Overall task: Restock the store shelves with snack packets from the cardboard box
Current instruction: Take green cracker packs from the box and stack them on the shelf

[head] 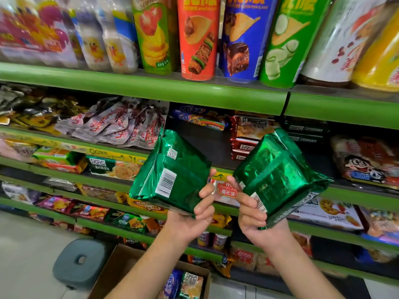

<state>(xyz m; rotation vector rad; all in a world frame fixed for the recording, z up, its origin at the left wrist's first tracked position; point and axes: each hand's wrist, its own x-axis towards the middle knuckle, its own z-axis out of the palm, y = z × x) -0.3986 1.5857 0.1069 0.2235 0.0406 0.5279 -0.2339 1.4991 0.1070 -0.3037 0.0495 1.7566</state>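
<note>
The green shelves [216,98] fill the view, and the bare dark stretch of the second shelf [207,143], between the grey-pink pouches [121,126] and the red biscuit stack [246,139], lies at about twelve o'clock from both hands, just above them. Each hand holds one green foil packet, back side facing the camera. The left packet [170,171] leans its long axis toward eleven o'clock; the right packet [278,173] leans toward one o'clock. The gap looks about equally near to both. The cardboard box [112,268], with more packets inside, sits at six o'clock on the floor. The left hand [194,212] pinches its packet's lower corner, thumb on top; the right hand [250,210] likewise grips its packet's bottom edge.
</note>
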